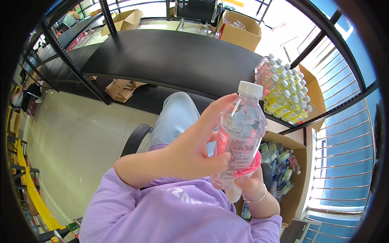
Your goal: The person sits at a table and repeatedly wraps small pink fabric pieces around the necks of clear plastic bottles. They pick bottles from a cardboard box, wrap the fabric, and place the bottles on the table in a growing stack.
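Upright in front of my chest is a clear plastic bottle (239, 133) with a white cap and a red-and-clear printed label. It looks empty. My left hand (198, 150) is closed around its left side, the thumb across the label and the fingers behind. Low on the bottle's right side, my right hand (252, 187) is closed on a bright pink fuzzy cloth (249, 167), which touches the bottle. Whether this hand also grips the bottle cannot be made out. A whitish shape (233, 195) shows beneath the bottle, partly hidden.
A black table (170, 56) stretches ahead. Several capped bottles with yellow or pink labels (285, 93) stand grouped on its right end. Below them, a cardboard box (298, 182) holds many loose bottles. Folded brown cardboard (120, 90) lies on the lower shelf; black metal posts rise around.
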A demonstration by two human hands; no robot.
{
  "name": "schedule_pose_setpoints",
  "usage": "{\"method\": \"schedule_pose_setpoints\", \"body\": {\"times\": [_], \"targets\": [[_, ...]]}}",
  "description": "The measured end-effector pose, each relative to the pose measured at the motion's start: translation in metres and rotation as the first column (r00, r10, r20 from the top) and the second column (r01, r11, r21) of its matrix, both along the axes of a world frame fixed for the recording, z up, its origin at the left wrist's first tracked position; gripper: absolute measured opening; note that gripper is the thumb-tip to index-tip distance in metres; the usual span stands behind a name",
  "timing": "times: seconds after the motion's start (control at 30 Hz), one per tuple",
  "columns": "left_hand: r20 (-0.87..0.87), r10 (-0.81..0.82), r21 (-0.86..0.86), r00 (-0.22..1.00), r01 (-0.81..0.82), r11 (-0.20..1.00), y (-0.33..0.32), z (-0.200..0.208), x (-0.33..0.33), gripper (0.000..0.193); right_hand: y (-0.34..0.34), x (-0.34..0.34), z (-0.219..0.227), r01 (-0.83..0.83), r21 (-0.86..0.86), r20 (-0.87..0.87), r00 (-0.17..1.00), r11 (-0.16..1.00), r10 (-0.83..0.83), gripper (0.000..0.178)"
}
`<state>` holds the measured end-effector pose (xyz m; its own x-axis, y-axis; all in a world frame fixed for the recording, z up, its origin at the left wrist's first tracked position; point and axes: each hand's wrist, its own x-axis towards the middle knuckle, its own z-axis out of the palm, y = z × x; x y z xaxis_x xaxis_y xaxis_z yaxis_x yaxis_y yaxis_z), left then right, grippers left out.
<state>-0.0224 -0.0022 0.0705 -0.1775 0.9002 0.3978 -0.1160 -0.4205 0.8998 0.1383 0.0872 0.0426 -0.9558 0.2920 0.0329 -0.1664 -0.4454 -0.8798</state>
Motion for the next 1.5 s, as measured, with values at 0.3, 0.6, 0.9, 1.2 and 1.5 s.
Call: {"method": "schedule_pose_setpoints", "body": {"times": [0.3, 0.6, 0.9, 1.2, 1.5], "targets": [[0.003, -0.015, 0.005, 1.0, 0.015, 1.0, -0.001, -0.003, 0.001, 0.078, 0.002, -0.005, -0.002, 0.019, 0.044, -0.01, 1.0, 0.999, -0.019, 0.063], [-0.044, -0.01, 0.043, 0.999, 0.012, 0.999, -0.001, -0.005, 0.001, 0.076, 0.006, -0.005, -0.009, -0.017, 0.003, 0.012, 1.0, 1.0, 0.017, 0.069], [0.095, -0.002, 0.006, 0.995, 0.002, 1.0, 0.0, -0.007, 0.0, 0.061, 0.007, -0.002, -0.012, -0.157, -0.298, -0.066, 0.987, 0.941, 0.144, 0.084], [0.366, -0.256, 0.139, 0.895, 0.219, 0.966, 0.003, -0.01, 0.014, 0.058, 0.002, -0.004, -0.044, -0.553, -0.408, -0.377, 0.827, 0.726, 0.418, 0.101], [0.346, -0.192, 0.027, 0.919, 0.194, 0.981, 0.001, -0.012, 0.009, 0.056, 0.004, 0.0, -0.007, -0.351, -0.422, -0.026, 0.926, 0.836, 0.376, 0.099]]}}
